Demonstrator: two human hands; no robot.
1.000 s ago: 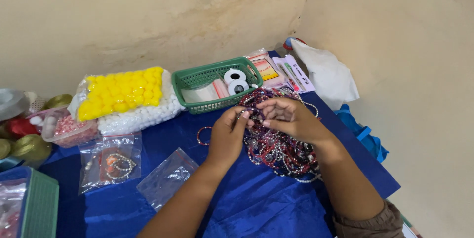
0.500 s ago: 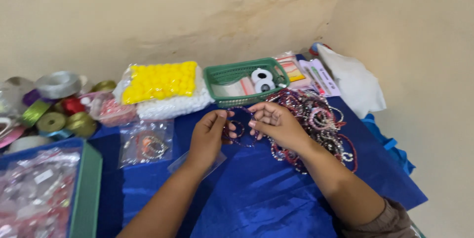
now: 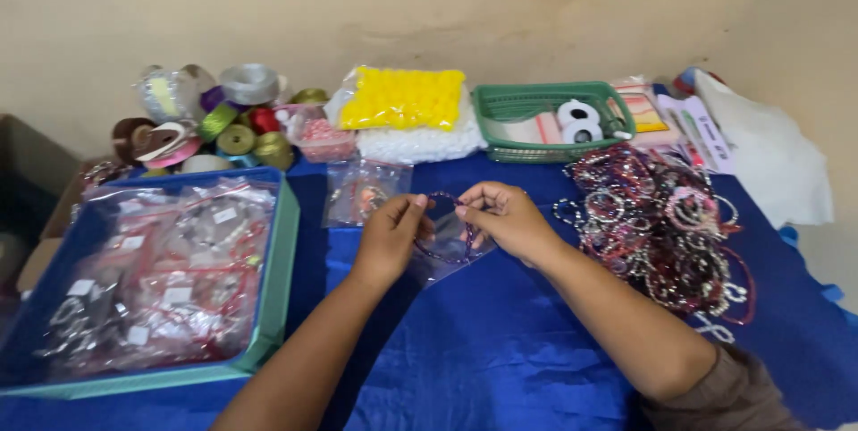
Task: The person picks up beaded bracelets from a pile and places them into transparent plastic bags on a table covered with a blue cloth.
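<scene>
My left hand [image 3: 391, 232] and my right hand [image 3: 506, 217] meet over the blue cloth [image 3: 500, 350], each pinching a side of a dark purple bead bracelet [image 3: 444, 232]. A small clear plastic bag [image 3: 447, 257] lies under the bracelet, by my fingers. To the right spreads a large heap of beaded bracelets [image 3: 661, 225] in red, pink, white and dark colours. Another clear bag with a bracelet inside [image 3: 365, 193] lies just beyond my left hand.
A teal tray [image 3: 279, 279] of bagged bracelets fills the left. Ribbon spools [image 3: 214, 122] stand at the back left, beside a pack of yellow and white beads [image 3: 407, 109]. A green basket [image 3: 550, 118] with tape rolls and a white bag [image 3: 760, 154] sit at the back right.
The view has swung left, bringing the teal tray and ribbon spools fully into sight. My hands have left the bracelet heap and now hold one bracelet above a clear bag.
</scene>
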